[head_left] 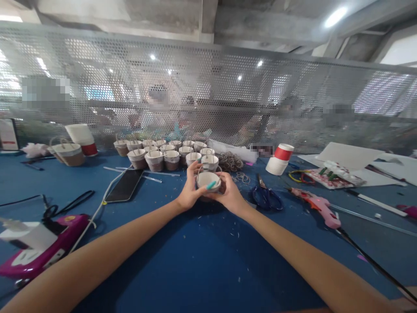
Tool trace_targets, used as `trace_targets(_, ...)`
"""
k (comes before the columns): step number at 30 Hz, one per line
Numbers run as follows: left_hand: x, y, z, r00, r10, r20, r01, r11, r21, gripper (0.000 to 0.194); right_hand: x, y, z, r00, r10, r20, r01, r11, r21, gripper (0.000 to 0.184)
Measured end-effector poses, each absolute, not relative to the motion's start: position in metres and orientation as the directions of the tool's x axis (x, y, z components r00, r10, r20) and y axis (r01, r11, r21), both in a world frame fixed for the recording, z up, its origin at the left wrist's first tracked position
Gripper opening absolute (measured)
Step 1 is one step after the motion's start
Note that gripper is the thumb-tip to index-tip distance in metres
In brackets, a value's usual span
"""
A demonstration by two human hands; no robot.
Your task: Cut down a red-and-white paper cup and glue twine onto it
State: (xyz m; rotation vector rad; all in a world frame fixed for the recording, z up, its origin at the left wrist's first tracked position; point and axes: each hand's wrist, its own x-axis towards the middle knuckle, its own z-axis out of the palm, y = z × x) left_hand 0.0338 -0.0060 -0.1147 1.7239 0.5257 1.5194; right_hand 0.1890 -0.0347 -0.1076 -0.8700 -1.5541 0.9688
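At blue tabletop (195,265), left hand (189,188) and right hand (232,194) snug around pale, round-rimmed cup (206,178).

One left hand (189,190), one right hand (233,195), one held bucket (204,177). Toward the far edge of the blue table (208,261), about sixteen small buckets (154,163), some partly hidden. Two stacks of paper cups (282,160), one toward each far corner. One phone (125,187), one pair of scissors (267,200), one pink glue gun (322,208), one magenta power strip (75,232) toward the left edge
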Motion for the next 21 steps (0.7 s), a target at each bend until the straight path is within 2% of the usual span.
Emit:
trace_targets(2, 0.035, -0.007, -0.117, 0.238, 0.741, 0.628, -0.116, -0.620, 0.776, 0.092, 0.188, -0.035, -0.107, -0.104, 0.894, 0.435, 0.028, 0.440, -0.898, 0.073)
trace_targets(4, 0.036, -0.009, -0.116, 0.268, 0.738, 0.620, -0.067, -0.627, 0.776, 0.094, 0.189, -0.036, -0.108, -0.035, 0.872, 0.488, 0.030, 0.489, -0.872, 0.076)
trace_targets(10, 0.033, -0.008, -0.111, 0.386, 0.707, 0.593, 0.022, -0.650, 0.760, 0.070, 0.191, -0.035, -0.115, 0.018, 0.819, 0.573, 0.102, 0.568, -0.816, 0.078)
trace_targets(14, 0.025, 0.000, -0.105, 0.414, 0.687, 0.597, 0.034, -0.667, 0.744, 0.066, 0.189, -0.035, -0.120, -0.028, 0.852, 0.522, 0.056, 0.523, -0.851, 0.078)
trace_targets(17, 0.017, 0.009, -0.094, 0.421, 0.726, 0.544, 0.049, -0.617, 0.786, 0.070, 0.186, -0.037, -0.118, -0.074, 0.884, 0.461, 0.008, 0.463, -0.886, 0.076)
trace_targets(21, 0.003, 0.023, -0.075, 0.489, 0.741, 0.460, 0.177, -0.601, 0.780, 0.062, 0.190, -0.040, -0.108, -0.127, 0.931, 0.341, 0.126, 0.357, -0.926, 0.071)
